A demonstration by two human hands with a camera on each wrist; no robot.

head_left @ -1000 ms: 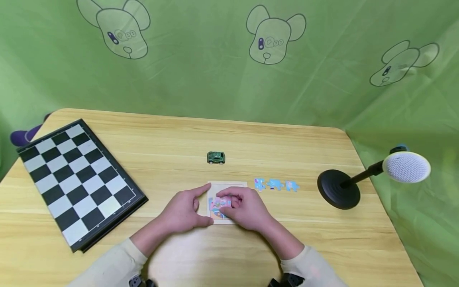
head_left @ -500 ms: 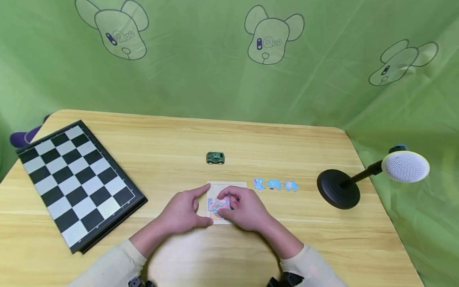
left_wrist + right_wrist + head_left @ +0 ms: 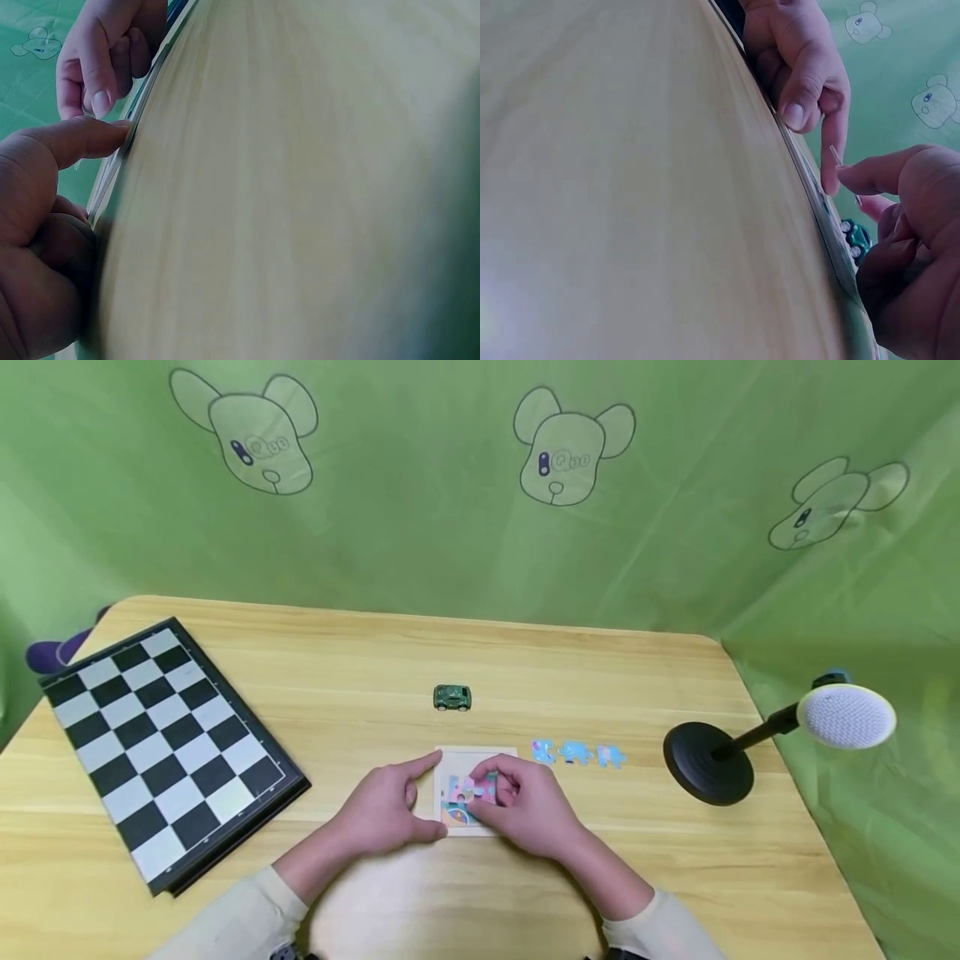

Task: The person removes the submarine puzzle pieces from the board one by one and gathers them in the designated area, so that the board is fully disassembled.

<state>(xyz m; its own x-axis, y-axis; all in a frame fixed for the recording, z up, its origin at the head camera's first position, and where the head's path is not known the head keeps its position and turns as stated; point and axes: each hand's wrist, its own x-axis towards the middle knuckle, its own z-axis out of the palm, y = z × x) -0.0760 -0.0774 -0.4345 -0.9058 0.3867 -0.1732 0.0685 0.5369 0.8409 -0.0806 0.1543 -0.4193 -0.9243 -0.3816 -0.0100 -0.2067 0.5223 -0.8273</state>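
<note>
1. the puzzle tray (image 3: 459, 762) lies flat on the worktop (image 3: 375, 685), about midway between its left and right edges and well in from the far edge.
2. of the two hands, the left hand (image 3: 386, 806) is spread at the tray's left edge, grasping nothing in its fist: forefinger by the far left corner, thumb by the near left corner.
3. the right hand (image 3: 532, 806) reaches over the tray's right edge and pinches a thin puzzle piece (image 3: 835, 155) between thumb and forefinger (the right wrist view catches it nearly edge-on).
4. printed pieces (image 3: 455, 815) fill part of the tray's near side; the right hand hides the rest of that side.
5. just beyond the tray's far right corner, three blue pieces (image 3: 576, 752) lie in a row, apart from one another.
6. a green toy car (image 3: 452, 697) stands between the tray and the worktop's far edge.
7. a black-and-white checkerboard (image 3: 174, 752) lies slantwise along the left edge.
8. near the right edge stands a black round base (image 3: 708, 763) carrying a white disc-shaped head (image 3: 847, 717).
</note>
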